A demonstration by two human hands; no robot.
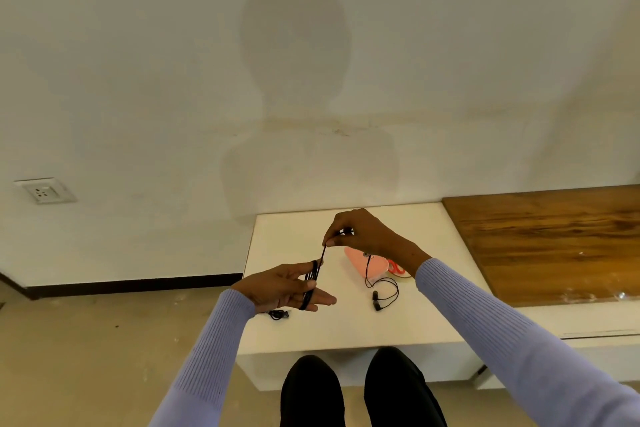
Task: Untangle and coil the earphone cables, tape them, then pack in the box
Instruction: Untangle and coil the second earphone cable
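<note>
A black earphone cable point(311, 282) is wound in several loops around the spread fingers of my left hand point(287, 288), thumb pressing on the loops. My right hand point(360, 230) pinches the free run of the same cable just above the left fingertips. From the right hand the cable hangs down in front of a pink box point(367, 265), and its two earbuds point(376, 302) lie on the white table point(346, 329). A second small black coil point(278, 314) lies on the table under my left wrist.
Something red point(396, 267), partly hidden by my right forearm, lies behind the pink box. A wooden board point(554, 239) adjoins the table on the right. The wall with a socket point(45, 190) stands behind; my knees point(356, 388) are below the table's front edge.
</note>
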